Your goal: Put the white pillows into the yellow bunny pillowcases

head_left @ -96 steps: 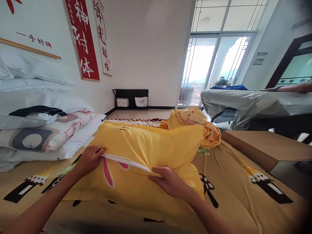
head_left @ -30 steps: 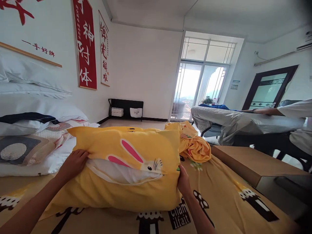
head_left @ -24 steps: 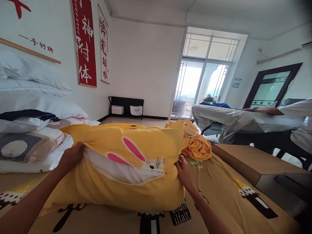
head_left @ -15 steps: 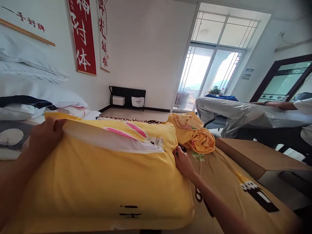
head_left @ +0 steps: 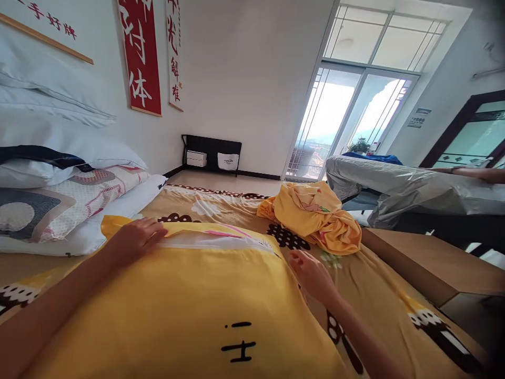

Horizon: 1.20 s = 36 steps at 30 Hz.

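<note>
A yellow pillowcase (head_left: 189,295) with a filled, padded shape lies in front of me, "Hi" printed in black on its near side. White filling (head_left: 189,241) shows through the long slit along its far edge, beside pink rabbit-ear print. My left hand (head_left: 140,237) rests over the left part of this slit, fingers stretched out and lying on the cloth. Close against the pillowcase's right edge is my right hand (head_left: 311,271), its fingers curled; whether any cloth is pinched in them is hidden.
Beneath lies a tan patterned sheet (head_left: 374,316). A crumpled orange cloth (head_left: 311,210) is beyond my right hand. Pillows (head_left: 106,195) are stacked at the left, a cardboard box (head_left: 434,258) stands at the right. Another person's arm (head_left: 477,172) reaches over a plastic-wrapped bundle (head_left: 410,176).
The slit edge, held up before, has dropped and the pillowcase lies flatter and nearer. My left hand has moved right and opened onto the cloth. My right hand is slightly right and lower.
</note>
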Tool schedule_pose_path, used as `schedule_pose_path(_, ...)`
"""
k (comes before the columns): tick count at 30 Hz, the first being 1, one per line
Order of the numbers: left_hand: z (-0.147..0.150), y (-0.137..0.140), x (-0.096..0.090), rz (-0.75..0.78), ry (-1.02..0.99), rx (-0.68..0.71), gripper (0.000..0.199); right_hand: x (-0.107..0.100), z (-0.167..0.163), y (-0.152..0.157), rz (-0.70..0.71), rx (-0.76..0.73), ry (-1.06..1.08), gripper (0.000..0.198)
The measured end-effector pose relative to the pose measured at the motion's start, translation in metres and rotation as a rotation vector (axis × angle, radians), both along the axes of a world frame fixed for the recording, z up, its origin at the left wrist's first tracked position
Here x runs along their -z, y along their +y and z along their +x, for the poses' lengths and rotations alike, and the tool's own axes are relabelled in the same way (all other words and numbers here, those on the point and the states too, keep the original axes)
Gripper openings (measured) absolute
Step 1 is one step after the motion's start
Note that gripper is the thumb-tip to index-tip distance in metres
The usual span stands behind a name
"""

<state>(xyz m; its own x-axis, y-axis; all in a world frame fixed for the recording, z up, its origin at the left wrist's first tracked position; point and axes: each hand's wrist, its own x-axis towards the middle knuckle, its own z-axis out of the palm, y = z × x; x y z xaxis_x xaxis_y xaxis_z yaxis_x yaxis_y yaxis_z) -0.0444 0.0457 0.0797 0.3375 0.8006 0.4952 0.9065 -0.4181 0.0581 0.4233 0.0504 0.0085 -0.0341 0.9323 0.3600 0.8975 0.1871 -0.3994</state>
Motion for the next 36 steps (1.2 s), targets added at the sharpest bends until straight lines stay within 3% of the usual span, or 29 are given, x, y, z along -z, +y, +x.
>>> schedule_pose_path(3,0.051,-0.017,-0.016,0.098,0.096,0.221,0.035,-0.015,-0.045,-0.008,0.222,-0.323,0.014,0.035)
schedule_pose_path(5,0.092,-0.030,-0.021,0.093,0.137,0.403,0.028,-0.009,-0.080,-0.021,0.256,-0.495,-0.048,0.032)
schedule_pose_path(7,0.130,-0.038,-0.018,0.028,0.179,0.566,0.029,0.003,-0.103,-0.037,0.260,-0.574,-0.100,0.026)
schedule_pose_path(10,0.167,-0.036,0.002,-0.103,0.234,0.676,0.030,0.010,-0.101,-0.058,0.236,-0.593,-0.141,0.023)
schedule_pose_path(14,0.183,-0.027,0.040,-0.152,0.229,0.584,0.039,-0.006,-0.061,-0.064,0.123,-0.594,-0.169,0.029)
schedule_pose_path(18,0.186,-0.033,0.051,-0.099,0.228,0.514,0.042,-0.021,-0.043,-0.044,0.045,-0.475,-0.085,0.027)
schedule_pose_path(20,0.187,-0.036,0.043,-0.133,0.275,0.478,0.040,-0.022,-0.052,-0.029,0.104,-0.330,-0.137,0.028)
schedule_pose_path(23,0.187,-0.036,0.025,-0.233,0.352,0.457,0.035,-0.025,-0.074,-0.006,0.124,-0.161,-0.330,0.052)
schedule_pose_path(29,0.192,-0.017,0.003,-0.366,0.359,0.354,0.041,-0.049,-0.074,0.025,0.191,0.100,-0.419,0.023)
schedule_pose_path(33,0.227,0.005,-0.001,-0.269,0.438,0.292,0.040,-0.064,-0.058,0.024,0.246,0.127,-0.248,0.019)
schedule_pose_path(36,0.258,0.025,0.000,-0.077,0.494,0.447,0.032,-0.071,-0.054,0.021,0.246,0.128,-0.175,0.019)
